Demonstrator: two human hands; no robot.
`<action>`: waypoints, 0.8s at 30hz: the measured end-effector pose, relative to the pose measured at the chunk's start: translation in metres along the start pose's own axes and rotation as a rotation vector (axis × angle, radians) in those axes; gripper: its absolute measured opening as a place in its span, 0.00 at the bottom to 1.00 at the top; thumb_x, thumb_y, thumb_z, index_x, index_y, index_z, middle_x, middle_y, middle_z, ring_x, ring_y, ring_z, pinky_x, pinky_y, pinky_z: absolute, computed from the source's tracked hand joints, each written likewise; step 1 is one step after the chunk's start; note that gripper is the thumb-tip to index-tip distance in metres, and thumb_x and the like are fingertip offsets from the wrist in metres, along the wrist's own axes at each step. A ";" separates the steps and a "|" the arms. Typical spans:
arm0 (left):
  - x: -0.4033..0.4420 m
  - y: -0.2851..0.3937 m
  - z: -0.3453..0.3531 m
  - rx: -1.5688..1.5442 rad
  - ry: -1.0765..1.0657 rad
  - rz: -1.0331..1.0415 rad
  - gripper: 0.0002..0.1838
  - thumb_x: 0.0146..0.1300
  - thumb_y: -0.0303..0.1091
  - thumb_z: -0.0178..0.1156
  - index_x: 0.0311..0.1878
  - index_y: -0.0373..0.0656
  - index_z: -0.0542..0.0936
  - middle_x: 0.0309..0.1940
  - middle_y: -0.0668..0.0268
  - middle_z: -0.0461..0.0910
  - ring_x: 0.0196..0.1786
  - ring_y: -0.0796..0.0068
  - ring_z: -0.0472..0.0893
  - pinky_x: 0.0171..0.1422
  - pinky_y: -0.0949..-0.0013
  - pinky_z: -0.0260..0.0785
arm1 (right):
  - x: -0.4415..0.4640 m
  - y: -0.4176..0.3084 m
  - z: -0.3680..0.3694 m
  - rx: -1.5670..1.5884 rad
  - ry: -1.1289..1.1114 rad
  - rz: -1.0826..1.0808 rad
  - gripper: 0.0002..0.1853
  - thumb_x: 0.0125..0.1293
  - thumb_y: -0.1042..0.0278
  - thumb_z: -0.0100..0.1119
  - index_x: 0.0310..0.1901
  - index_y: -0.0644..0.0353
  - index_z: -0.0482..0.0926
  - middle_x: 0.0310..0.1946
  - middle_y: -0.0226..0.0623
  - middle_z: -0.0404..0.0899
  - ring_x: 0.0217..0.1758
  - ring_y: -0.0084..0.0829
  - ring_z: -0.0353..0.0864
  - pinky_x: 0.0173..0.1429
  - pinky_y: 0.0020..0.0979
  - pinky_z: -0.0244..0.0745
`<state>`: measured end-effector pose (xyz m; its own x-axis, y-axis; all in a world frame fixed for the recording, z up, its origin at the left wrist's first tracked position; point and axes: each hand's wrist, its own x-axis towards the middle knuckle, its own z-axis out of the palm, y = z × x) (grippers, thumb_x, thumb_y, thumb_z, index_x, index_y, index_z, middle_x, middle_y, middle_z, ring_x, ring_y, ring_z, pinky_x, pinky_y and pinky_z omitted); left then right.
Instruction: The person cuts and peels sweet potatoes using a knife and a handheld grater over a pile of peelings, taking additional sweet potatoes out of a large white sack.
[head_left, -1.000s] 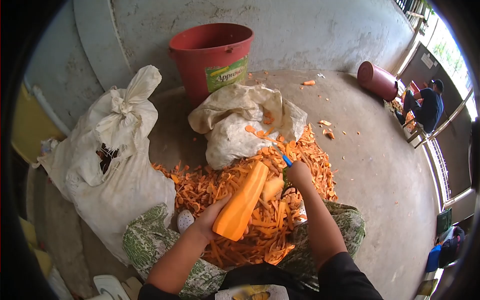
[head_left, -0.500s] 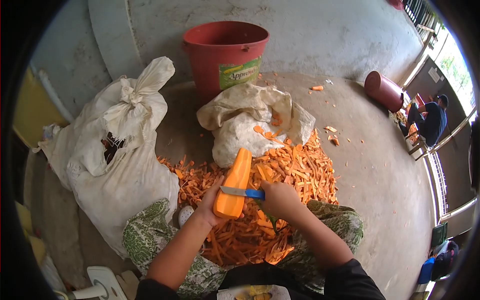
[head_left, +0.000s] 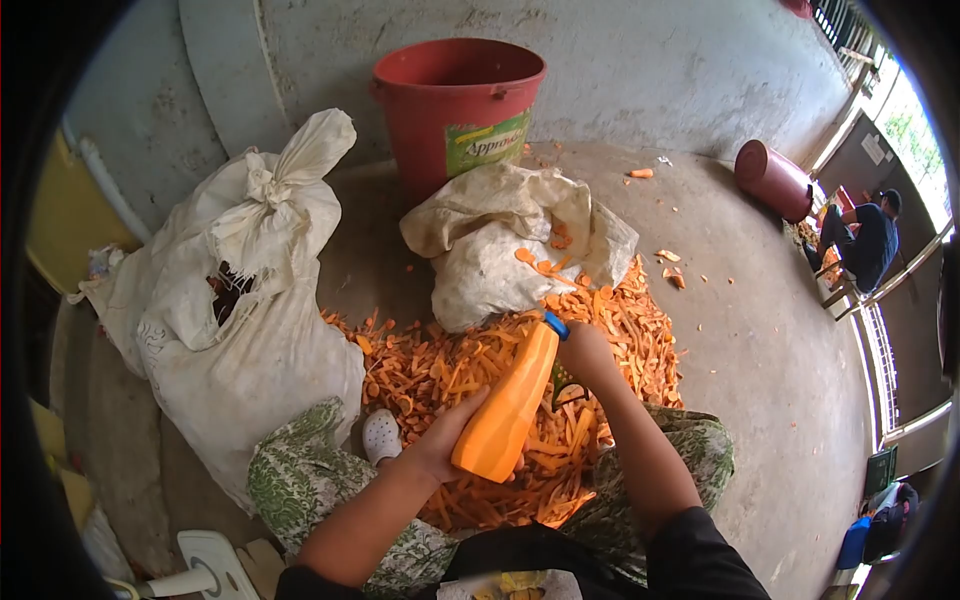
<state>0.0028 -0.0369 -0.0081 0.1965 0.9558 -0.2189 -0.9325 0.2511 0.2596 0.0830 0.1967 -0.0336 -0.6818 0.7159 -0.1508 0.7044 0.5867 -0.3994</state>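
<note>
Head: one held carrot [head_left: 508, 405], one knife [head_left: 556, 325]

The green label [head_left: 487, 143] on the red bin [head_left: 415, 135], upper centre of the frame, carried one legible word, beginning "Approv"; its last letters were unclear at the curve of the bin wall. Smaller print above that word was too fine to read. A pale sheet [head_left: 873, 149] on the dark panel [head_left: 908, 170], upper right, was too small to read. Faint marks on the white sack [head_left: 255, 400], left of the frame, were illegible.
</note>
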 end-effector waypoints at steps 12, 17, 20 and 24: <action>0.004 0.020 -0.011 -0.132 0.240 0.202 0.30 0.64 0.59 0.38 0.55 0.42 0.68 0.39 0.51 0.76 0.38 0.54 0.79 0.37 0.49 0.73 | -0.081 -0.068 -0.043 -0.173 -0.264 -0.294 0.10 0.54 0.63 0.55 0.33 0.61 0.74 0.23 0.45 0.77 0.29 0.45 0.78 0.35 0.42 0.72; 0.001 0.013 -0.009 -0.103 0.154 0.097 0.29 0.64 0.59 0.37 0.54 0.43 0.67 0.38 0.51 0.75 0.37 0.55 0.79 0.36 0.51 0.73 | -0.073 -0.064 -0.040 -0.191 -0.259 -0.192 0.08 0.53 0.67 0.54 0.32 0.61 0.72 0.22 0.43 0.77 0.28 0.44 0.79 0.33 0.41 0.73; 0.002 0.010 -0.011 -0.107 0.136 0.054 0.29 0.64 0.59 0.36 0.54 0.44 0.67 0.37 0.51 0.75 0.36 0.56 0.79 0.35 0.52 0.73 | -0.069 -0.059 -0.038 -0.211 -0.191 -0.217 0.07 0.53 0.67 0.54 0.31 0.61 0.72 0.22 0.44 0.77 0.28 0.44 0.78 0.34 0.42 0.72; -0.001 0.010 -0.010 -0.097 0.117 0.036 0.29 0.65 0.59 0.35 0.54 0.45 0.67 0.37 0.52 0.75 0.36 0.56 0.79 0.35 0.52 0.73 | -0.063 -0.056 -0.033 -0.151 -0.175 -0.189 0.08 0.54 0.66 0.54 0.31 0.62 0.72 0.23 0.45 0.77 0.30 0.45 0.78 0.36 0.43 0.72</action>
<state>-0.0099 -0.0369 -0.0151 0.1306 0.9382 -0.3206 -0.9644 0.1952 0.1784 0.0934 0.1311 0.0279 -0.8179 0.5203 -0.2458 0.5745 0.7624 -0.2977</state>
